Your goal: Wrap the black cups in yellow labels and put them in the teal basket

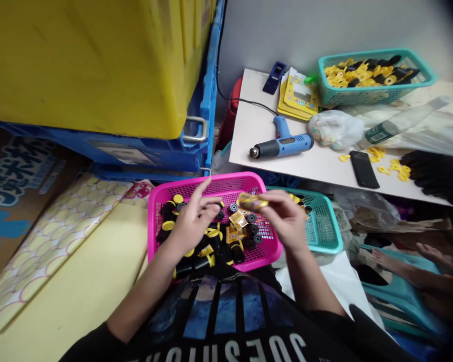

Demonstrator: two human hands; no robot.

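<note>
One shiny yellow packet [252, 202], dark-marked and blurred, fills the right hand's [287, 217] fingertips.

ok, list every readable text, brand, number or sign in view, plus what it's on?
"魔术杯": carton, white-and-blue characters at an angle; the one before is cut off.
"ES": shirt, upside down; the rest is uncertain or cut off.
Too small or blurred to read: print on the packets, yellow cards, bottle label and crate label.
No number readable.
</note>
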